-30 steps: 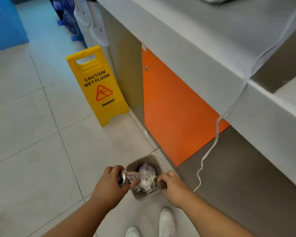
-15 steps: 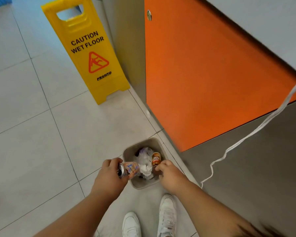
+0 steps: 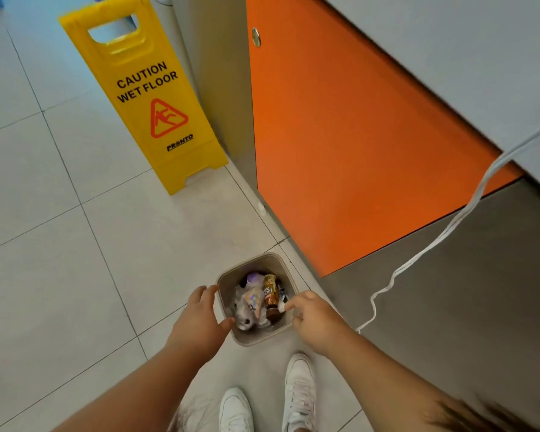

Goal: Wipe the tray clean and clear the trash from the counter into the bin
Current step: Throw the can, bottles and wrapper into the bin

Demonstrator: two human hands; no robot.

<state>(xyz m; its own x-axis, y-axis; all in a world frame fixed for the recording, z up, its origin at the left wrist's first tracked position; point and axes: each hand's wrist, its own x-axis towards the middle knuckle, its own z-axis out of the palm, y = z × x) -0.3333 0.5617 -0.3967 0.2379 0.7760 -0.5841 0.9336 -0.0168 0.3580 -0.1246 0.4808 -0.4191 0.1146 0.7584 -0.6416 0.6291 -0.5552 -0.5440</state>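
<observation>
A small beige bin stands on the tiled floor beside the counter base. Inside it lie a brown drink can, a crumpled can with a pale label and clear plastic wrapping. My left hand hovers at the bin's left rim with relaxed fingers and holds nothing. My right hand hovers over the right rim, its fingers loosely bent and empty. The tray is out of view.
A yellow wet-floor sign stands on the floor at the back left. An orange cabinet door and a grey panel line the counter on the right. A white cable hangs down to the floor. My white shoes stand just behind the bin.
My right hand dropped the brown can into the bin, then my left hand let go of the crumpled can, which now lies inside. Both hands are empty.
</observation>
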